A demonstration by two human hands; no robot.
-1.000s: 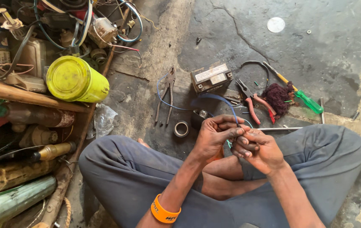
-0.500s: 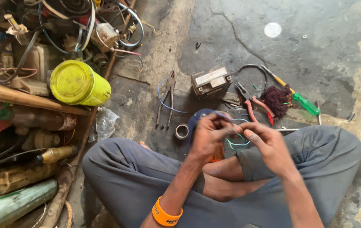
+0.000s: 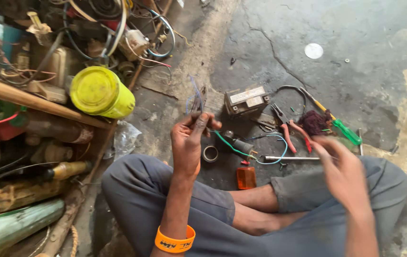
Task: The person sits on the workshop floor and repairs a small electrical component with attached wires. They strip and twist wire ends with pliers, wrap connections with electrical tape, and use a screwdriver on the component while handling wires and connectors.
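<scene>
I sit cross-legged on a concrete floor. My left hand [image 3: 190, 138], with an orange wristband, is raised and pinches a thin blue wire [image 3: 196, 95] that stands up from its fingers. My right hand [image 3: 341, 169] is blurred, out to the right over my knee, fingers apart and holding nothing I can see. Between my hands on the floor lie a small dark part with green and blue wires [image 3: 241, 145], an orange indicator lens [image 3: 246, 177] and a roll of tape [image 3: 210, 153].
A small grey battery [image 3: 246, 100], red-handled pliers [image 3: 286, 128], a green-handled screwdriver [image 3: 341, 127], a metal rod [image 3: 291, 158] and a dark red rag [image 3: 314, 122] lie ahead. A yellow tin [image 3: 101, 93], bottles, cables and scrap parts crowd the left side.
My hands were together working wires in front of me. They have parted: the left rose holding the blue wire, the right swung out to the right. The dark part now lies on the floor.
</scene>
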